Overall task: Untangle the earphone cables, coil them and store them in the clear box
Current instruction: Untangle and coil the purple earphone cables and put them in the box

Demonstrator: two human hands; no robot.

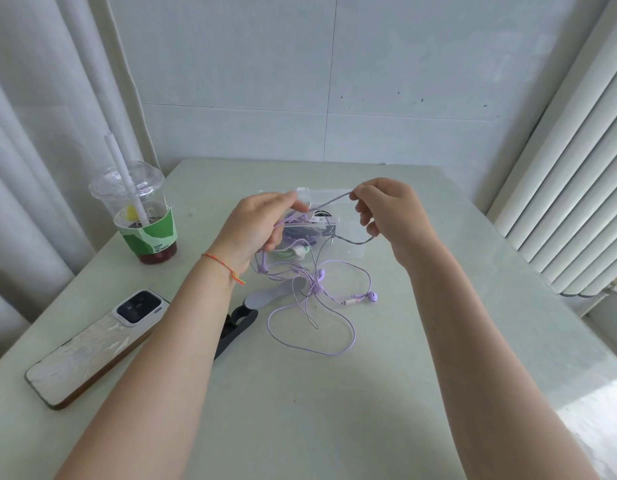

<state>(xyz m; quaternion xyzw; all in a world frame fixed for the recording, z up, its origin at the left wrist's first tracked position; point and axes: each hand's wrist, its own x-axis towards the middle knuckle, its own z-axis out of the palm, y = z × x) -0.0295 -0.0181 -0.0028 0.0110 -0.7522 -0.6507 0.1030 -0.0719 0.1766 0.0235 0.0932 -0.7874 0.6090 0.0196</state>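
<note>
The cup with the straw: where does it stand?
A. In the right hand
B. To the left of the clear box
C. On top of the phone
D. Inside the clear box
B: the cup stands on the table, left of the clear box.

The left hand [262, 220] covers part of the clear box [348, 245], whose jumbled contents blur together. A dark object [237, 327] lies half hidden beneath the left forearm. Small print on the cup sleeve [154, 242] is too fine to read.
</note>
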